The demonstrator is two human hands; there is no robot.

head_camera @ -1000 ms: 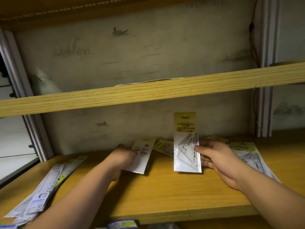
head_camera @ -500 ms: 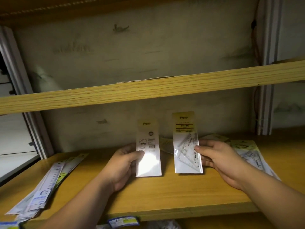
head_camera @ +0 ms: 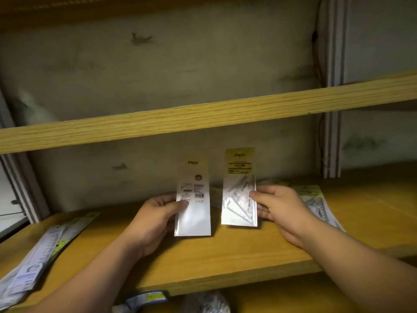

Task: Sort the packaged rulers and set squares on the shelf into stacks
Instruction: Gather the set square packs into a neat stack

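Note:
My left hand (head_camera: 155, 219) holds a white packet (head_camera: 194, 199) upright, its printed back side with a barcode facing me. My right hand (head_camera: 278, 205) holds a set square packet (head_camera: 239, 190) upright beside it, yellow header on top, clear triangles showing. Both packets stand just above the wooden shelf (head_camera: 225, 260), a small gap between them. A stack of long ruler packets (head_camera: 42, 251) lies at the shelf's left end. More set square packets (head_camera: 316, 202) lie flat behind my right hand.
An upper shelf board (head_camera: 203, 116) crosses the view above my hands. A grey back wall (head_camera: 158, 64) closes the shelf. Metal uprights (head_camera: 331, 141) stand at the right and left. Below the shelf edge, packaged items (head_camera: 146, 299) show.
My left hand has lifted the white packet from a tilted position near the shelf to upright beside the set square packet. My right hand has stayed nearly still.

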